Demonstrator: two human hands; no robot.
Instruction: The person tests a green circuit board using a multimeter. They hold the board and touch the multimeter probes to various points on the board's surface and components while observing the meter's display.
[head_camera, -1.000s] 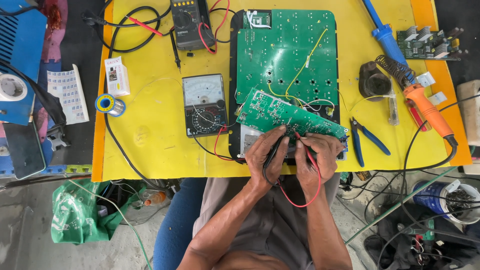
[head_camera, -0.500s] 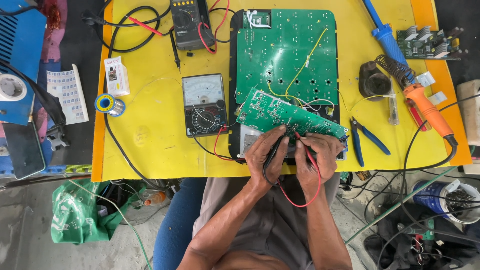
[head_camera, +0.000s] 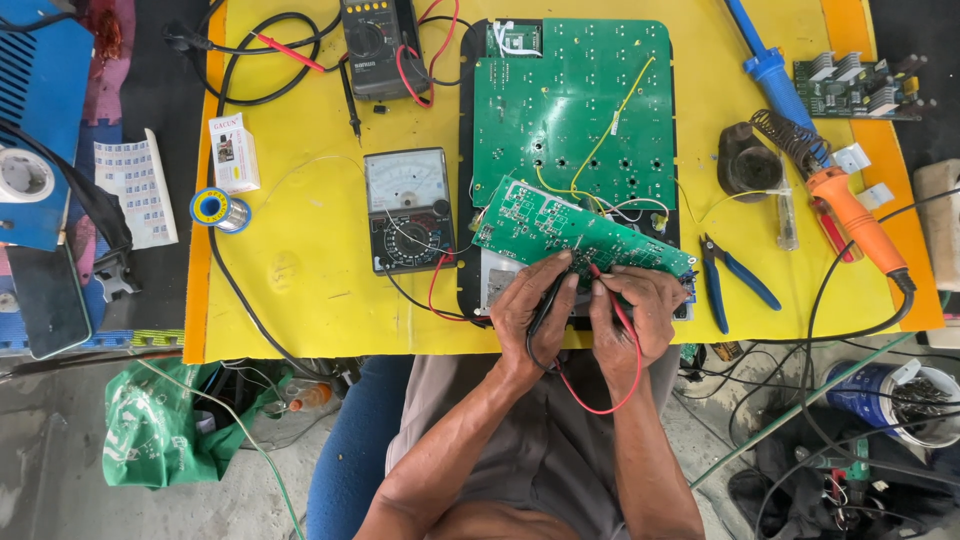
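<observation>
My left hand (head_camera: 530, 310) grips a black test probe (head_camera: 548, 298) and my right hand (head_camera: 640, 312) grips a red test probe (head_camera: 612, 300). Both probe tips touch a small tilted green circuit board (head_camera: 560, 232) near the table's front edge. That board leans over a larger green circuit board (head_camera: 570, 100) set in a black case. Red and black leads run from the probes to an analog multimeter (head_camera: 408, 208) just left of the boards.
On the yellow table (head_camera: 300, 270): a digital multimeter (head_camera: 375, 45) at the back, a solder spool (head_camera: 215, 210), a small white box (head_camera: 233, 152), blue-handled cutters (head_camera: 735, 280), an orange soldering iron (head_camera: 850, 215), a blue tool (head_camera: 765, 65). A green bag (head_camera: 160, 435) lies on the floor.
</observation>
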